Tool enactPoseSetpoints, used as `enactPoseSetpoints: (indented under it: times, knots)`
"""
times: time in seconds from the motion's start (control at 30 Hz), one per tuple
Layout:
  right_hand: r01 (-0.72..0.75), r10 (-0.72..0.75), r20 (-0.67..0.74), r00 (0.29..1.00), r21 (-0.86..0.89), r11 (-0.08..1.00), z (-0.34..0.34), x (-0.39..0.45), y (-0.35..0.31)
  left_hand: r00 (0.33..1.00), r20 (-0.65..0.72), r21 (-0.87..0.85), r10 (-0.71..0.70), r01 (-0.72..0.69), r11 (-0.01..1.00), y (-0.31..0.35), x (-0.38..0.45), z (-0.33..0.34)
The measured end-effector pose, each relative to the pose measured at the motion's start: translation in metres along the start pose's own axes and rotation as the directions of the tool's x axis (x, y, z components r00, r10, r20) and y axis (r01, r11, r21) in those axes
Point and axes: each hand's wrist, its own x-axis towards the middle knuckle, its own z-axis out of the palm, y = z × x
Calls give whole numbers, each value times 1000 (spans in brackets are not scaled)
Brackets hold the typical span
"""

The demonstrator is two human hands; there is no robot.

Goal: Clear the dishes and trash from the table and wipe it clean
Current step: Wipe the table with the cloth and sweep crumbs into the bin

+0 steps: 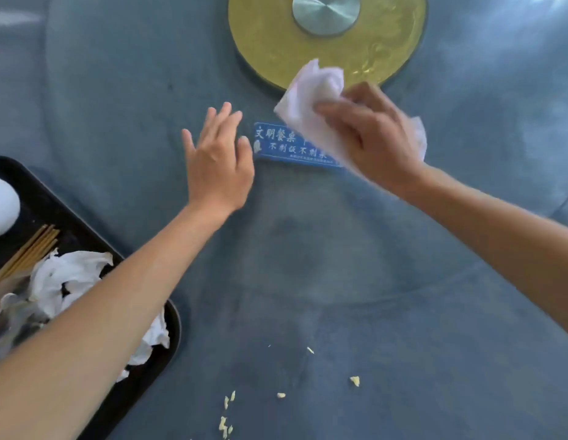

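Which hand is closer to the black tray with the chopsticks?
Left. The left hand hovers open over the table, up and right of the black tray. The right hand, gripping a white cloth, is farther right.

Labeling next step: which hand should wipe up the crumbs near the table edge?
Right. The right hand already grips the white cloth; the left hand is open and empty. The crumbs lie nearer, below both hands.

Blue-grey tablecloth (308, 281), perhaps faintly mottled
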Motion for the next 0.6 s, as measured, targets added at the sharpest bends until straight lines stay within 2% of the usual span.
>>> enactPoseSetpoints:
  times: [0.03,0.07,0.1,0.13,0.2,0.23,0.3,0.37,0.4,0.43,0.5,0.53,0.6]
  knots:
    - [-179,181,-34,983,58,982,-2,24,28,1000,16,2,15,-15,1000,16,-14,7]
    - [-345,349,-94,932,55,937,7,39,57,998,46,9,36,-37,999,30,-29,16]
    - [-489,492,-91,866,55,871,14,50,76,996,75,25,51,-53,998,39,-42,26]
    - [-582,587,-72,807,71,810,15,61,83,995,85,57,59,-64,996,42,-51,36]
    - [-613,618,-13,786,107,782,19,63,63,996,52,132,72,-78,988,32,-54,46]
    - [-569,572,23,820,152,808,23,56,45,997,33,144,74,-78,987,22,-49,47]
    - [-366,364,56,930,241,899,26,20,-7,995,18,149,101,-103,983,1,-38,42]
    - [-188,176,65,982,359,914,22,-39,-66,986,58,139,159,-166,976,-16,-28,30]
    - [-109,81,78,994,474,874,14,-67,-97,980,78,131,183,-192,973,-25,-22,24]
    - [-10,-55,102,993,544,839,13,-94,-119,975,91,123,204,-214,969,-34,-16,18]
    - [197,-348,170,922,567,800,0,-123,-137,966,111,127,234,-247,961,-49,0,5]
    - [318,-438,168,883,471,823,2,-125,-132,965,118,152,235,-252,956,-56,7,-1]
    - [180,-314,150,937,564,806,-2,-100,-104,979,99,212,179,-196,957,-62,16,-11]
